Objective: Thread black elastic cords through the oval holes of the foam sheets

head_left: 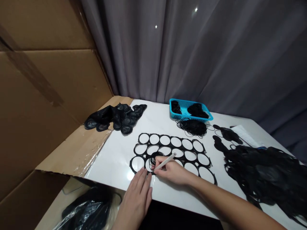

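The right hand (171, 171) pinches a slim cream-coloured stylus (165, 162) between thumb and fingers, as one holds a pen, with its tip in a small coil of thin black strands (154, 158). The coil lies in a lower-row opening of a flat black lattice sheet with round openings (159, 135), near the middle of the desk's near edge. The left hand (136, 198) lies flat and open, its fingers close but not pressed together, with the fingertips at the lattice's near rim beside the coil.

This looks like a sound way to work: the low pen grip keeps the tip close to the fine strands, while the flat left hand appears to brace the sheet.

The glossy white desk (115, 166) carries the rest. Towards its far edge sit a bright blue plastic mesh tray (178, 100) holding black clumps and a loose tangle of thin black rings (192, 127). A crumpled black pile of ringed material (115, 116) lies at the far left corner, and a large black heap of the same kind (263, 172) covers the right side. A white paper sheet (244, 134) lies beyond that heap. Brown cardboard (48, 95) walls the left side, with a clear plastic bag of black material (86, 212) below the desk's left corner.
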Demonstrator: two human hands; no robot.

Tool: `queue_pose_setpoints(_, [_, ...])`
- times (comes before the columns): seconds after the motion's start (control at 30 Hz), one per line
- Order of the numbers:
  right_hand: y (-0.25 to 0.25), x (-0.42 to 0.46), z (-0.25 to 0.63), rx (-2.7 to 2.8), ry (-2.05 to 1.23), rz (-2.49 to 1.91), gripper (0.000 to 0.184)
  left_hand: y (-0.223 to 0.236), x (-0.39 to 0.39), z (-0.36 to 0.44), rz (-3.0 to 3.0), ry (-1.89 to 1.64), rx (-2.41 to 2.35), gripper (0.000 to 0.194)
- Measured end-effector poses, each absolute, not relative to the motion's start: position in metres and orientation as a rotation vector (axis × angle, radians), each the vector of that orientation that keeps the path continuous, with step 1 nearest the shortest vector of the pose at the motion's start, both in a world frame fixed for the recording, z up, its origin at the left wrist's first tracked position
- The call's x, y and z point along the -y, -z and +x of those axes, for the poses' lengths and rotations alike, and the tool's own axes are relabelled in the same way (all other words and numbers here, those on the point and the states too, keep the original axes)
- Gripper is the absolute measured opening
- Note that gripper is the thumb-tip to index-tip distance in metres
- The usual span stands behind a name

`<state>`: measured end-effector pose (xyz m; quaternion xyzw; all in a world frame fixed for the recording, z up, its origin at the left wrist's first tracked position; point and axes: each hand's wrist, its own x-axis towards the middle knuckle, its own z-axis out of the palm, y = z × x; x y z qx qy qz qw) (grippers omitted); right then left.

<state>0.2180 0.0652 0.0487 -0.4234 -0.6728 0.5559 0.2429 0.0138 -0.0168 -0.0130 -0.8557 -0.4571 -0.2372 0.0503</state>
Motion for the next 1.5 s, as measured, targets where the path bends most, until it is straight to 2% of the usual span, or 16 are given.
queue_pose_setpoints(0.13, [-0.041, -0.060, 0.214, 1.957, -1.287, -1.143, 0.014, 0.011, 0.018, 0.013, -2.612, 0.734, 1.404, 0.043])
queue_pose_setpoints(0.4, [-0.039, -0.056, 0.211, 2.149, -1.056, -1.071, 0.017, 0.013, 0.017, 0.014, -2.591, 0.782, 1.386, 0.041])
queue_pose_setpoints(0.5, [-0.042, -0.048, 0.210, 2.402, -0.846, -0.937, 0.013, 0.014, 0.016, 0.014, -2.572, 0.778, 1.365, 0.041])
queue_pose_setpoints(0.6, [-0.043, -0.058, 0.212, 2.526, -0.619, -0.908, 0.019, 0.014, 0.015, 0.015, -2.563, 0.753, 1.330, 0.040])
queue_pose_setpoints(0.73, [-0.046, -0.115, 0.238, 2.117, -0.303, -1.256, 0.014, 0.011, 0.014, 0.014, -2.549, 0.727, 1.291, 0.038])
queue_pose_setpoints(0.8, [-0.048, -0.143, 0.259, 1.894, -0.212, -1.404, 0.018, 0.010, 0.013, 0.012, -2.547, 0.729, 1.280, 0.037])
queue_pose_setpoints(0.87, [-0.051, -0.157, 0.277, 1.756, -0.334, -1.499, 0.021, 0.007, 0.011, 0.009, -2.553, 0.728, 1.279, 0.036])
queue_pose_setpoints(0.97, [-0.054, -0.148, 0.290, 1.666, -0.695, -1.544, 0.023, -0.002, 0.006, 0.011, -2.549, 0.780, 1.314, 0.030])
queue_pose_setpoints(1.07, [-0.054, -0.122, 0.286, 1.577, -1.081, -1.450, 0.023, -0.011, 0.000, 0.022, -2.612, 0.852, 1.219, 0.028])
queue_pose_setpoints(1.17, [-0.051, -0.100, 0.274, 1.432, -1.443, -1.288, 0.028, -0.012, -0.005, 0.037, -2.734, 0.795, 1.041, 0.033])
queue_pose_setpoints(1.27, [-0.046, -0.084, 0.265, 1.340, -1.709, -1.194, 0.033, -0.004, -0.006, 0.045, -2.722, 0.720, 1.054, 0.034])
queue_pose_setpoints(1.37, [-0.042, -0.073, 0.261, 1.409, -1.766, -1.155, 0.030, 0.002, -0.006, 0.045, -2.679, 0.681, 1.078, 0.036])
queue_pose_setpoints(1.5, [-0.042, -0.062, 0.259, 1.683, -1.540, -1.212, 0.021, 0.001, -0.005, 0.045, -2.680, 0.687, 1.081, 0.036])
